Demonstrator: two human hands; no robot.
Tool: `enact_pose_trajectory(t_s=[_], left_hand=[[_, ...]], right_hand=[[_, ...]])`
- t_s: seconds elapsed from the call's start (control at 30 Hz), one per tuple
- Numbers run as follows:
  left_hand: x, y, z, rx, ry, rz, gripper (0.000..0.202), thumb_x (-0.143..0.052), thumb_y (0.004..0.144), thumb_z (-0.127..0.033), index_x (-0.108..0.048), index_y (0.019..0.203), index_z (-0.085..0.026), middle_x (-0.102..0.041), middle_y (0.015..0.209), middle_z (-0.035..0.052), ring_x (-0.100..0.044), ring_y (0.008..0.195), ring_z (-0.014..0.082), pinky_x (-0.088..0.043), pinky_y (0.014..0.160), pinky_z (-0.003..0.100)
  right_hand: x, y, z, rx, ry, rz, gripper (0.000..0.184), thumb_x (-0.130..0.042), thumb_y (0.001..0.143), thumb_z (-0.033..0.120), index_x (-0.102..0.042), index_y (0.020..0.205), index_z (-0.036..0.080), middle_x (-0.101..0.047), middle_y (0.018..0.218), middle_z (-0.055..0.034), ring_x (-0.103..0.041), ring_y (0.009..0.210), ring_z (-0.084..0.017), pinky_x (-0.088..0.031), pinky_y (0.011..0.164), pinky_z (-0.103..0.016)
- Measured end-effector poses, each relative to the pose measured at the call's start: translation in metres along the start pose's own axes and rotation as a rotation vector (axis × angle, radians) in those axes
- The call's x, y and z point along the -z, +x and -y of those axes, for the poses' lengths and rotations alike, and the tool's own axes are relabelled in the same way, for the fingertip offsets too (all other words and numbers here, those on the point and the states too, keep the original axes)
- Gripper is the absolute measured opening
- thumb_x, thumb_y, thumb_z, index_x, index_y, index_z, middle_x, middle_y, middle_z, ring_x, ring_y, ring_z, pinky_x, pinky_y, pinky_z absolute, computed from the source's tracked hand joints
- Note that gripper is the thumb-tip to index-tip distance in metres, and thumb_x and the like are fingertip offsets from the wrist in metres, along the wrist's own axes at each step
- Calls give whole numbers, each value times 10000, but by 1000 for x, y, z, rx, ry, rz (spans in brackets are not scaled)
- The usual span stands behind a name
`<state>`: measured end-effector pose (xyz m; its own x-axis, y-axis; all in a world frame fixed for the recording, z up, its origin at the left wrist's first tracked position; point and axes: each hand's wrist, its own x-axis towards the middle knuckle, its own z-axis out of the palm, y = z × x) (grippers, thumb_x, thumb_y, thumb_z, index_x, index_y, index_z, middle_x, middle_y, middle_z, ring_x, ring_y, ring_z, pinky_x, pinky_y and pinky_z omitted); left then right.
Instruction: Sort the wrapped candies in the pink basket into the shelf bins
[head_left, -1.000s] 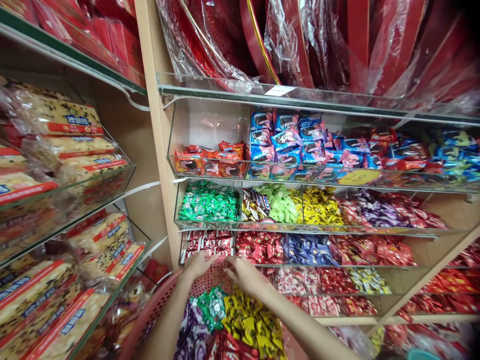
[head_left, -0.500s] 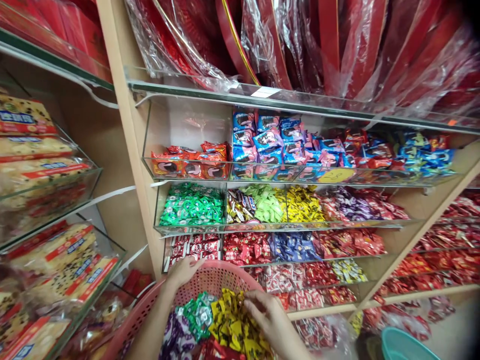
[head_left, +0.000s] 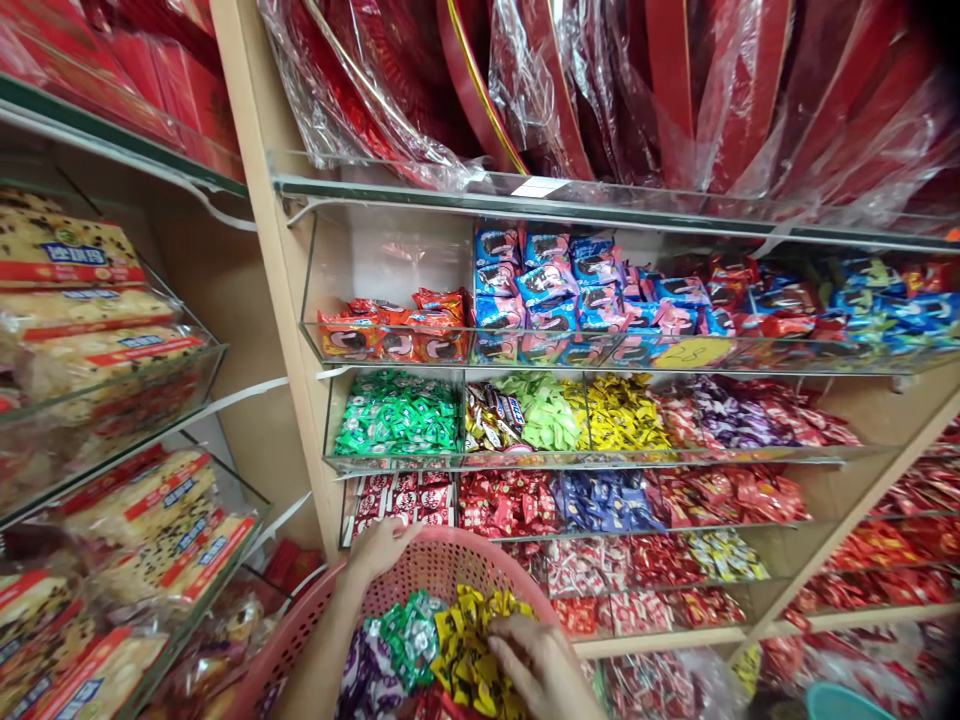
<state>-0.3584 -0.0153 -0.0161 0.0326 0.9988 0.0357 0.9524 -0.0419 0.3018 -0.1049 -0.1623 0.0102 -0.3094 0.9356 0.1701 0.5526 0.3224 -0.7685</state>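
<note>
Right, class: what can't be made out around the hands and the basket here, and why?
Head view: fingertips of the right hand sink into the yellow sweets; whether it grips any is hidden.
Left hand grips the basket rim; its palm faces away.
Basket's near side: cut off by the bottom edge.
Wrapper print: too small.

The left hand (head_left: 379, 548) and right hand (head_left: 534, 655) are bare, forearms (head_left: 322, 660) too.

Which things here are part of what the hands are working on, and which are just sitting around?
In use: left hand holding pink basket; right hand in its yellow sweets.
Lying about: green sweets on shelf, blue biscuit packs, red wrapped trays.
</note>
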Motion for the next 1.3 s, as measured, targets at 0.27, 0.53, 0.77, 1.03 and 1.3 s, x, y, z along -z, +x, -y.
enact_pose_trajectory(t_s=[0.27, 0.53, 0.77, 1.03, 1.3], left_hand=[[3, -5, -4, 32, -13, 11, 575, -267, 797, -675, -580, 679, -208, -667, 757, 49, -605, 732, 179, -294, 566, 221], [3, -7, -3, 9, -24, 2, 607, -235, 791, -697, -572, 678, -205, -658, 747, 42, -597, 709, 175, -291, 562, 220], [3, -6, -3, 29, -45, 11, 594, -262, 786, -697, -587, 701, -206, -669, 779, 40, -600, 721, 167, -288, 562, 211], [2, -5, -2, 21, -31, 4, 601, -257, 786, -698, -583, 691, -202, -670, 771, 38, -596, 713, 163, -276, 554, 214], [7, -8, -5, 25, -43, 30, 576, -259, 799, -676, -588, 699, -214, -674, 784, 49, -608, 734, 184, -300, 567, 219]], right_hand=[[23, 38, 27, 84, -115, -57, 266, -437, 874, 352, -657, 904, 204, -676, 895, -64, -611, 802, -196, -433, 705, -265], [62, 136, 89, 315, -694, -237, 167, -468, 885, 252, -625, 878, 197, -625, 874, -49, -490, 887, -191, -296, 754, -293], [57, 186, 112, 350, -1059, -198, 215, -438, 881, 163, -648, 836, 146, -623, 876, -121, -444, 911, -238, -262, 734, -350], [47, 200, 125, 214, -1079, -153, 226, -469, 826, 86, -691, 848, 124, -670, 882, -151, -507, 899, -252, -283, 708, -350], [52, 201, 117, 239, -1066, -264, 221, -435, 848, 91, -655, 874, 104, -633, 908, -159, -522, 889, -249, -311, 700, -343]])
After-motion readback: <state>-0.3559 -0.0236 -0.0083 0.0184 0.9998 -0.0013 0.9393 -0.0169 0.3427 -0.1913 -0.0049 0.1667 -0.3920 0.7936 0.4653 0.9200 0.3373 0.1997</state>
